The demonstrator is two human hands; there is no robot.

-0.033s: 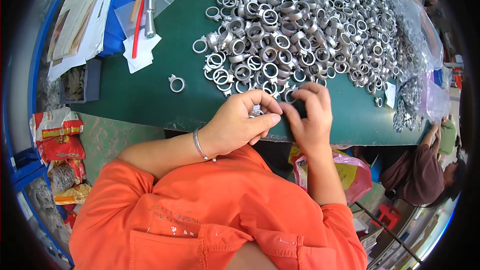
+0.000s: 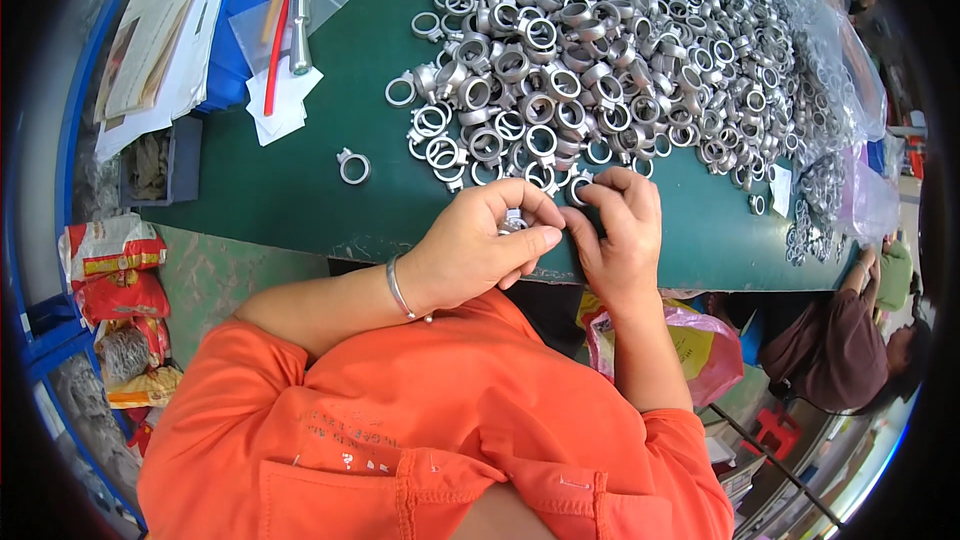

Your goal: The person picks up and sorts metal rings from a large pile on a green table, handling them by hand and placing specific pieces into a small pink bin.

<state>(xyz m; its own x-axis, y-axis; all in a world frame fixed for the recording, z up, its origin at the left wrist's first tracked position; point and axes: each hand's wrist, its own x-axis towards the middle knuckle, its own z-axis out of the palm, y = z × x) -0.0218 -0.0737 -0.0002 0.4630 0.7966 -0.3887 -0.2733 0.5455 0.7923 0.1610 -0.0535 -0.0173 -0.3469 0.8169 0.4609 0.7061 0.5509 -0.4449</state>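
My left hand (image 2: 487, 235) is closed, its thumb and forefinger bent around a small silvery metal ring (image 2: 513, 222). The fingers hide most of that piece. To its right, my right hand (image 2: 622, 230) has its fingers curled and its thumb toward my left fingertips. At the right fingertips is another metal ring (image 2: 579, 189), by the near edge of a large heap of similar rings (image 2: 560, 85), many with a small lug on the side. One loose ring (image 2: 354, 168) lies apart on the green tabletop (image 2: 285, 205), left of my hands.
At the back left are a blue bin (image 2: 235, 50), papers (image 2: 165, 30), a red pen (image 2: 276, 60) and a metal rod (image 2: 300, 20). A grey box (image 2: 185, 165) stands below them. Clear plastic bags (image 2: 850, 70) lie at the right. Another person (image 2: 830, 345) sits farther right.
The fingers of my right hand have shifted slightly, so the ring at their tips shows more. My left hand and the heap look the same.
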